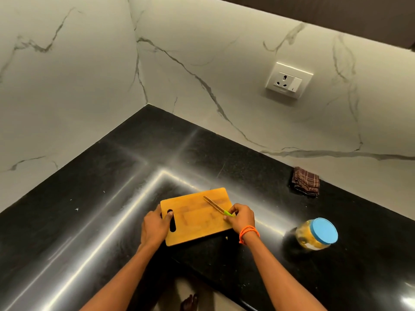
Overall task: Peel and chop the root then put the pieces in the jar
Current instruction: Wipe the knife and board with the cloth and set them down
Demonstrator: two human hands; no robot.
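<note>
A wooden cutting board (197,217) lies on the black countertop. My left hand (155,226) grips its left end, the thumb poking through the handle slot. My right hand (241,217) holds the board's right edge and also the green handle of a knife (216,206), whose blade lies flat across the board. A clear jar (316,234) with a blue lid stands to the right; yellowish pieces show inside it. One small pale scrap (227,238) sits on the counter just below the board. No root is in view.
The black countertop (112,198) fills a corner between marble walls. A folded dark checked cloth (305,181) lies by the right wall. A wall socket (288,80) is above it. The counter's front edge runs close to my body.
</note>
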